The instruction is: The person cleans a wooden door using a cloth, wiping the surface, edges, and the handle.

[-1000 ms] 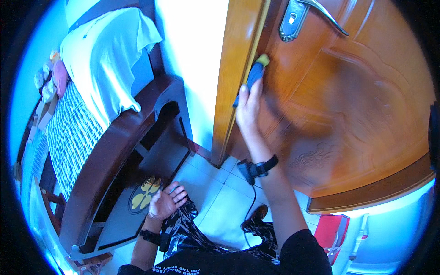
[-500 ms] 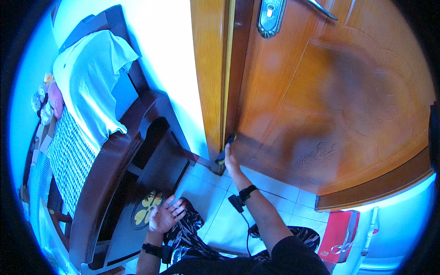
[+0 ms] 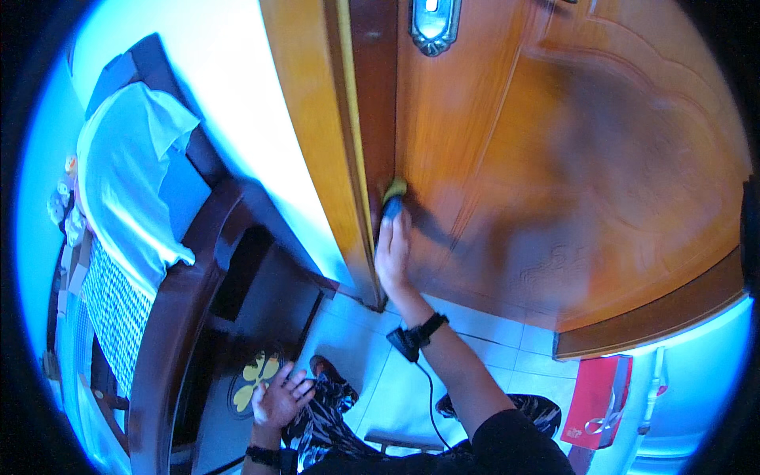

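Observation:
My right hand [image 3: 393,257] reaches forward to the inner edge of the wooden door frame [image 3: 374,119]. Its fingers are on a small yellow-and-black pad [image 3: 393,196], which looks like a scrubbing sponge. The pad rests where the frame meets the brown wooden door [image 3: 475,182]. Over my knee, near the dark wooden bench, hovers my left hand [image 3: 283,396], palm turned up, fingers apart and nothing in it. Each wrist wears a black band; a cable runs from the right one.
On the left stands a dark wooden bench [image 3: 150,372] draped with a white cloth [image 3: 127,182]. A metal lock plate [image 3: 435,28] sits on the door above. A red box or bag [image 3: 595,400] is at the lower right, on light floor tiles [image 3: 356,340].
My right hand has slid up the door frame edge with the pad. The view has shifted, so the lock plate and bench appear further left. My left hand stays open.

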`<action>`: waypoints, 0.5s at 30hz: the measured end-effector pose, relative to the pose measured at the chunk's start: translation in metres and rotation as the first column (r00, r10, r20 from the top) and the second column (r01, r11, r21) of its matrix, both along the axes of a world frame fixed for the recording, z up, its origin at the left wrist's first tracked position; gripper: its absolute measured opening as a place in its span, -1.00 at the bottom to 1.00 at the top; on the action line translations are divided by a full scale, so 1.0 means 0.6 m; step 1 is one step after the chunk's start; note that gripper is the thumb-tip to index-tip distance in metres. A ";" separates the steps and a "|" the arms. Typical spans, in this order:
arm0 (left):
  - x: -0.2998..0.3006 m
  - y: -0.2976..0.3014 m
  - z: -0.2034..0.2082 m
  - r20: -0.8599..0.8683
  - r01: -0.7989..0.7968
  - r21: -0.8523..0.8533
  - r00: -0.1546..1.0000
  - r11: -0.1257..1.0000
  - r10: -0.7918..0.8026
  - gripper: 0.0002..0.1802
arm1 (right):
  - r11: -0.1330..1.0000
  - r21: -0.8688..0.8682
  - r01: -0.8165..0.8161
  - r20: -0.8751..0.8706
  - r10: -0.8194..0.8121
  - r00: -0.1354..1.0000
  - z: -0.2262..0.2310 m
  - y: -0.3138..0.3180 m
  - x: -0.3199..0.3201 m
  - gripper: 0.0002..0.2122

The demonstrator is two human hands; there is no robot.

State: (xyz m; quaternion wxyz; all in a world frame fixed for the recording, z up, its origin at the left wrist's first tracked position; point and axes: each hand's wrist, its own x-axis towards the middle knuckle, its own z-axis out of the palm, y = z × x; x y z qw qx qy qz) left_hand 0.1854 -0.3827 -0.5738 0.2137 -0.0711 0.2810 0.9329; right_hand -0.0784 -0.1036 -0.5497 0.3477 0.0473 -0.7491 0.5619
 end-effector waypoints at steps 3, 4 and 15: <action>0.008 -0.008 -0.009 0.022 -0.023 0.094 1.000 0.995 0.021 -0.21 | 0.999 0.002 0.040 0.132 -0.040 0.990 -0.101 -0.013 0.020 -0.64; 0.009 -0.011 -0.012 0.042 -0.032 0.103 0.999 0.994 0.028 -0.21 | 0.999 -0.007 0.035 0.212 -0.033 0.977 -0.142 -0.016 0.025 -0.64; -0.002 -0.006 -0.014 0.031 -0.035 0.123 0.999 0.992 0.032 -0.20 | 0.360 -0.908 0.213 0.373 0.469 0.801 -0.403 -0.043 -0.009 -0.61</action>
